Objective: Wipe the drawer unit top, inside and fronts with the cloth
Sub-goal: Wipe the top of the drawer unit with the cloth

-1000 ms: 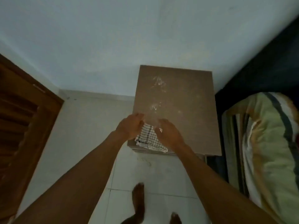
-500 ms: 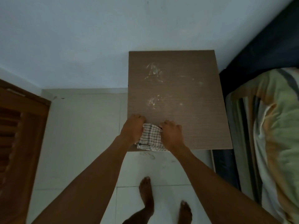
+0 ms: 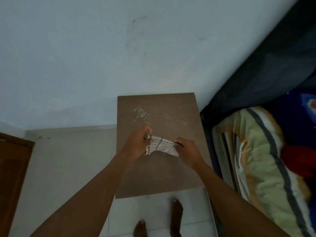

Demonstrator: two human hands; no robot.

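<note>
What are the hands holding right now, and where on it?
The checked cloth: the left hand grips its left end and the right hand pinches its right end, over the drawer unit top.

Your one view comes from the camera on your head, aimed forward and steeply down along your forearms, so the drawer unit (image 3: 159, 177) top lies mid-frame with its far edge against the wall (image 3: 102, 57). It sits close: your left hand (image 3: 136, 145) and right hand (image 3: 189, 153), the cloth (image 3: 161, 147) between them, fill the centre, your feet (image 3: 177, 212) show at the bottom edge, and the wide lens pulls in the bed (image 3: 256, 159) on your right and a wooden door (image 3: 13, 168) on your left.
</note>
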